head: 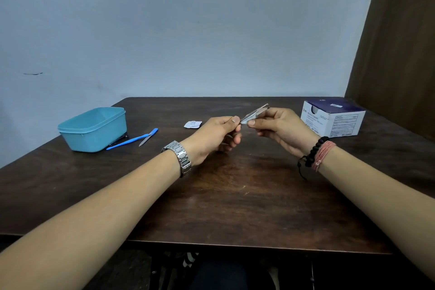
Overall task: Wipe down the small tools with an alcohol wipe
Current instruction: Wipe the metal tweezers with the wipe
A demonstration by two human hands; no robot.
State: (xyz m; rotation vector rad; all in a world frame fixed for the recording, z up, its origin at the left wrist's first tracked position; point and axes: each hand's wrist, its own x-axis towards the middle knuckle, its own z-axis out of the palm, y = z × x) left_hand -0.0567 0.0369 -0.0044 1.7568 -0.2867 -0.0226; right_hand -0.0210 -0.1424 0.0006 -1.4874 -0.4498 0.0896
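Near the table's (pixel 211 195) far right corner, alcohol swab box (pixel 333 116); near the left edge, blue tub (pixel 93 128) with blue-handled tool (pixel 131 140) and small blade (pixel 145 141) beside it, apparently unwiped. Over the middle, left hand (pixel 215 136) and right hand (pixel 280 129) pinching metal tweezers (pixel 255 113). Wipe itself not discernible. Probably early on.

Far left: you have the light blue plastic tub (pixel 93 128) on the dark wooden worktop (pixel 235 195), near its left edge.
Just right of the tub: the blue-handled scalpel (pixel 131 140) lies on the worktop, with the small metal blade tool (pixel 146 139) touching its far end.
Centre back: the torn white wipe sachet (pixel 193 124) lies beyond your left hand (pixel 215 139).
Centre: the flat metal tool (pixel 255 114) sits between your hands, above the worktop, your right hand (pixel 280 128) on its right.
Far right: the white and navy cardboard swab box (pixel 333 117) stands near the back corner.
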